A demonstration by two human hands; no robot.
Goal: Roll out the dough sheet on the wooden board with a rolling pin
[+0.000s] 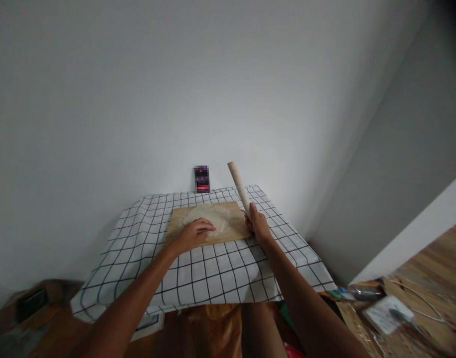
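A flat, pale sheet of dough (201, 213) lies on a wooden board (235, 226), where white flour is smeared to its right. My left hand (196, 232) rests at the near edge of the dough, fingers stretched out to the right. Its thumb is mostly hidden, and I see nothing gripped in it. In my right hand (256, 224), closed around its lower end, is a wooden rolling pin (238, 184). The pin is raised at the board's right edge, tilted with its top leaning away and to the left, apart from the dough.
The board lies on a table with a white, black-checked cloth (213, 271). A phone-like device (202, 179) with a blurred screen leans against the white wall (175, 99). Down on the right are a white power strip (388, 314) and cables on a wooden surface. A cardboard box (45, 301) sits low left.
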